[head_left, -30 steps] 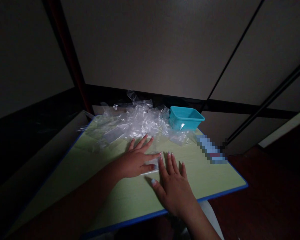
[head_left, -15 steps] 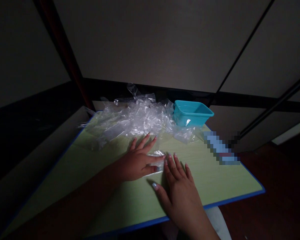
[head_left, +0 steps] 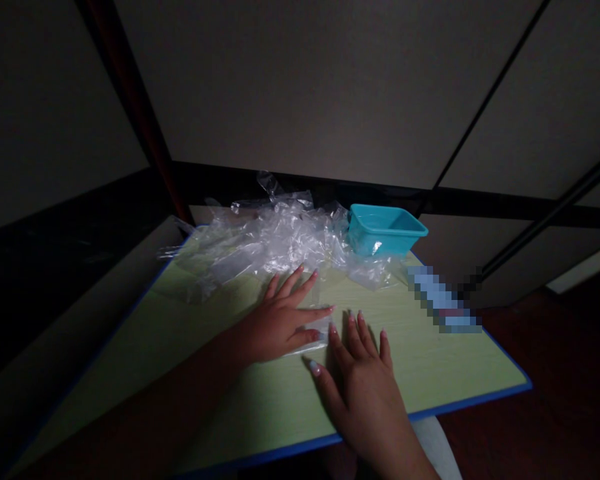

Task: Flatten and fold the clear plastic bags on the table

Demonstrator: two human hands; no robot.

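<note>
My left hand [head_left: 275, 325] lies flat with its fingers spread over a small clear plastic bag [head_left: 321, 325], and part of the bag is hidden under the palm. Just right of the bag is my right hand [head_left: 367, 383], palm down, fingers apart; its index fingertip is close to the bag's right edge, and I cannot tell whether they touch. Beyond my left fingertips spreads a heap of crumpled clear plastic bags [head_left: 285, 233]. Neither hand grips anything.
A turquoise plastic basin [head_left: 387, 231] stands at the table's back right, beside the heap. A blurred-out bluish item [head_left: 445, 300] lies along the right edge. The light green table [head_left: 455, 367] has a blue rim, and dark panels [head_left: 300, 87] rise behind it.
My right hand has shifted slightly right, with its fingers spread a little wider. My left hand stays pressed on the bag. The whole view has tilted slightly.
</note>
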